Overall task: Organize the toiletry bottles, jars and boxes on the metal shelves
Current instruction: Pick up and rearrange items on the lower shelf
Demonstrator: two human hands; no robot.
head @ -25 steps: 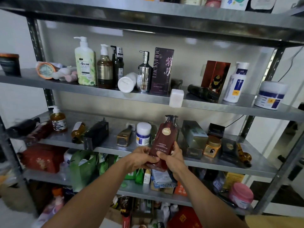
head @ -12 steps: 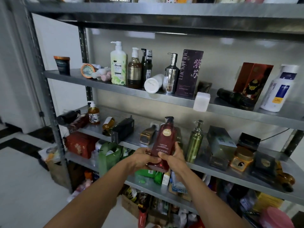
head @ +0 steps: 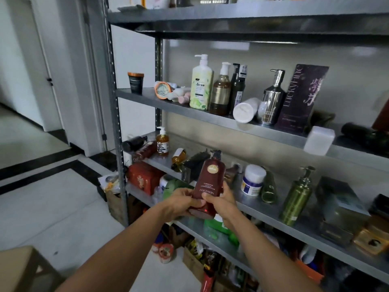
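The person holds a dark red pump bottle (head: 210, 182) with both hands, in front of the middle level of the metal shelves (head: 273, 132). The left hand (head: 181, 202) wraps its fingers round the bottom left of the bottle. The right hand (head: 221, 199) grips the bottom right, with its thumb on the label. The bottle stands almost straight up, tipped a bit to the right, with its black pump on top. Just to its right, on the middle shelf, sits a white jar with a blue label (head: 253, 180). Farther right stands a green-gold pump bottle (head: 296, 199). On the shelf above stand a pale green pump bottle (head: 201, 87), a shiny silver pump bottle (head: 272, 102) and a tall purple box (head: 301, 95).
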